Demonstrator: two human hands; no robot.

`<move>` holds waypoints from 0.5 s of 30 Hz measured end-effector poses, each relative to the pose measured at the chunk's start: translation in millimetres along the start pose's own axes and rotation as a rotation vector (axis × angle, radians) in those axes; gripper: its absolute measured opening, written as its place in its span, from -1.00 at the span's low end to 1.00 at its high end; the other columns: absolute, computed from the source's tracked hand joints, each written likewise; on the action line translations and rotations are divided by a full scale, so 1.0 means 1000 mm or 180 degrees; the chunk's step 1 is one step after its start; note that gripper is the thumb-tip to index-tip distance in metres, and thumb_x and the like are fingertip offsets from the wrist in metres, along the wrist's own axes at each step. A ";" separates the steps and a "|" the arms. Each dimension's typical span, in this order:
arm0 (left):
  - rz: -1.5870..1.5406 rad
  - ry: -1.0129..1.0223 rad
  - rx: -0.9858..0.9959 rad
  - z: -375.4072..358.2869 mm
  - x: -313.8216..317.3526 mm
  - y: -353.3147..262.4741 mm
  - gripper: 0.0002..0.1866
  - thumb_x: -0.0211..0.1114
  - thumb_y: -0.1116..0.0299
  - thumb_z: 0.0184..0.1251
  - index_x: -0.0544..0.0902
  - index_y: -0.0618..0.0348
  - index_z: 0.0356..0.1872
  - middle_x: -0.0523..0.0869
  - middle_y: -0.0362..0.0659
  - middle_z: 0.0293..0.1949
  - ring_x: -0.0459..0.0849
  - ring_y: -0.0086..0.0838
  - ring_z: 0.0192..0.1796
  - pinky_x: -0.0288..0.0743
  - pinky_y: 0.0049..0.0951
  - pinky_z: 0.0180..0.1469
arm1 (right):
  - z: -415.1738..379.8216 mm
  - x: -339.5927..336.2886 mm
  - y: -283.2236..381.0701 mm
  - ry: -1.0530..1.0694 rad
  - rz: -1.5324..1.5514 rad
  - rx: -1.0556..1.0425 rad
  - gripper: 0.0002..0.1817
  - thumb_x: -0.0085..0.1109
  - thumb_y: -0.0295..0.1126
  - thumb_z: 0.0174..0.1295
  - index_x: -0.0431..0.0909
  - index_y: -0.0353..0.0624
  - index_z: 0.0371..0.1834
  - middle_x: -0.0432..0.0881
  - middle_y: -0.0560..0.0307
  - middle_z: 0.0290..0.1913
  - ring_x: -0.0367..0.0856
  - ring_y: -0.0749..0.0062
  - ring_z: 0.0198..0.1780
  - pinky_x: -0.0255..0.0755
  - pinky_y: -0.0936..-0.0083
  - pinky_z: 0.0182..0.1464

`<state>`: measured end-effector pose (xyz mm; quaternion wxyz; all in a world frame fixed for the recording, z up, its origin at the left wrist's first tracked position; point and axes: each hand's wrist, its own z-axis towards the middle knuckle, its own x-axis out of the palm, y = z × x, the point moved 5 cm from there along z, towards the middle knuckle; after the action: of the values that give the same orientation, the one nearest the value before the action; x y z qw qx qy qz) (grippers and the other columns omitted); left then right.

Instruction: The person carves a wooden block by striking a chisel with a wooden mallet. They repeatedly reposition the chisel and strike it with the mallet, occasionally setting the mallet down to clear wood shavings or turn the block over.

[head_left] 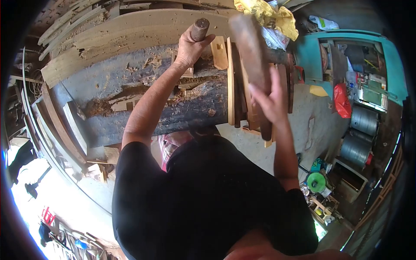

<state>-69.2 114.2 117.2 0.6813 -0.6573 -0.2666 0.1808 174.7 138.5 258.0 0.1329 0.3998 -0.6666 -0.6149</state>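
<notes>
My left hand [190, 48] is wrapped around a thick, round wooden chisel handle [200, 29] held upright, its flat end facing me. The blade is hidden below the hand. Beneath it, a small piece of wood [186, 71] lies on a dark, rough log bench [169, 108]. To the right, my right hand [272, 100] is on a long wooden mallet [250, 47], smeared by motion. Its thick end is raised away from me and its narrow end points towards me. Thumb and one finger stick out; the other fingers are partly hidden.
Upright wooden strips [231, 82] stand at the log's right end beside a wooden block [219, 53]. A long curved board [143, 28] runs behind. Yellow plastic bags [277, 17] lie at the back. Right are a teal frame [310, 58], metal drums [357, 147] and a green round object [316, 182].
</notes>
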 end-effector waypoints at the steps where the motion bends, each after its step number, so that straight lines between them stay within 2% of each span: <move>1: 0.0082 -0.0068 0.0032 0.002 0.001 0.000 -0.62 0.53 0.29 0.18 0.61 0.17 -0.06 0.73 -0.28 -0.19 0.61 -0.66 -0.14 0.53 -0.49 0.05 | 0.009 -0.002 0.029 -0.0077 0.0081 -0.0269 -0.34 0.31 -0.28 0.31 0.16 -0.26 0.34 0.57 0.17 -0.29 0.53 0.64 -0.47 0.45 0.64 -0.49; 2: 0.0162 -0.0139 0.0062 0.003 0.002 0.001 -0.61 0.54 0.29 0.16 0.61 0.17 -0.04 0.74 -0.27 -0.18 0.61 -0.65 -0.14 0.53 -0.49 0.06 | 0.020 -0.006 0.053 0.0088 0.0008 -0.0636 -0.44 0.29 -0.30 0.32 0.21 -0.26 0.24 0.58 0.14 -0.28 0.53 0.61 -0.47 0.46 0.64 -0.49; 4: 0.0167 -0.0152 0.0070 0.007 0.005 0.005 -0.59 0.54 0.29 0.16 0.61 0.17 -0.02 0.75 -0.26 -0.16 0.62 -0.64 -0.13 0.53 -0.48 0.07 | 0.032 -0.003 0.095 0.0011 0.0158 -0.1203 -0.50 0.28 -0.29 0.33 0.24 -0.25 0.16 0.59 0.11 -0.23 0.56 0.59 -0.44 0.48 0.65 -0.47; 6: 0.0174 -0.0136 0.0078 0.008 0.009 0.011 -0.58 0.54 0.29 0.16 0.62 0.16 -0.01 0.75 -0.25 -0.14 0.63 -0.64 -0.11 0.53 -0.48 0.08 | 0.048 0.009 0.094 -0.0018 -0.0088 -0.1471 -0.48 0.29 -0.26 0.32 0.25 -0.27 0.17 0.60 0.06 -0.15 0.62 0.41 -0.37 0.56 0.51 -0.35; 7: 0.0138 -0.0104 0.0103 0.008 0.012 0.015 -0.59 0.54 0.29 0.16 0.62 0.16 0.00 0.76 -0.25 -0.15 0.64 -0.63 -0.11 0.54 -0.47 0.08 | 0.059 0.009 0.069 0.0012 -0.1089 -0.1307 -0.44 0.30 -0.21 0.30 0.27 -0.31 0.18 0.60 -0.02 -0.08 0.66 0.20 -0.29 0.59 0.35 -0.18; 8: 0.0099 -0.0083 0.0132 0.009 0.014 0.015 -0.59 0.54 0.30 0.16 0.62 0.16 0.01 0.76 -0.25 -0.15 0.65 -0.63 -0.11 0.54 -0.46 0.07 | 0.068 0.017 0.041 0.0331 -0.1231 -0.1040 -0.39 0.32 -0.16 0.29 0.28 -0.35 0.19 0.62 -0.06 -0.09 0.66 0.03 -0.27 0.57 0.26 -0.04; 10: 0.0140 -0.0102 0.0200 0.005 0.014 0.007 -0.60 0.54 0.31 0.16 0.62 0.16 0.00 0.76 -0.26 -0.17 0.64 -0.63 -0.12 0.54 -0.47 0.06 | 0.065 0.021 0.037 0.0552 -0.1183 -0.0810 -0.41 0.32 -0.17 0.29 0.28 -0.34 0.17 0.64 -0.04 -0.16 0.67 0.23 -0.35 0.61 0.34 -0.19; 12: 0.0161 -0.0182 0.0241 0.007 0.012 0.009 -0.61 0.53 0.32 0.17 0.62 0.17 -0.01 0.76 -0.27 -0.19 0.63 -0.64 -0.14 0.55 -0.48 0.04 | 0.059 0.013 0.047 0.0485 -0.0623 -0.0239 -0.45 0.32 -0.19 0.30 0.29 -0.30 0.14 0.64 0.06 -0.25 0.62 0.48 -0.47 0.57 0.50 -0.41; 13: 0.0079 -0.0161 0.0222 0.009 0.010 0.016 -0.61 0.53 0.33 0.17 0.62 0.17 -0.02 0.75 -0.28 -0.21 0.62 -0.64 -0.16 0.55 -0.49 0.03 | 0.058 0.015 0.060 0.0366 -0.0116 -0.0715 -0.47 0.32 -0.19 0.30 0.29 -0.27 0.13 0.61 0.12 -0.30 0.55 0.66 -0.54 0.48 0.66 -0.59; 15: 0.0048 -0.0125 0.0166 0.009 0.010 0.019 -0.63 0.53 0.34 0.17 0.62 0.17 -0.05 0.74 -0.31 -0.23 0.59 -0.67 -0.19 0.54 -0.52 -0.01 | 0.052 0.014 0.089 0.0230 -0.0118 -0.1107 -0.45 0.31 -0.16 0.32 0.26 -0.25 0.15 0.58 0.11 -0.31 0.54 0.61 -0.54 0.55 0.63 -0.54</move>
<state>-64.9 128.8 100.0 0.6914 -0.6377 -0.2701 0.2057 97.4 159.0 325.5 0.2126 0.4049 -0.5375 -0.7085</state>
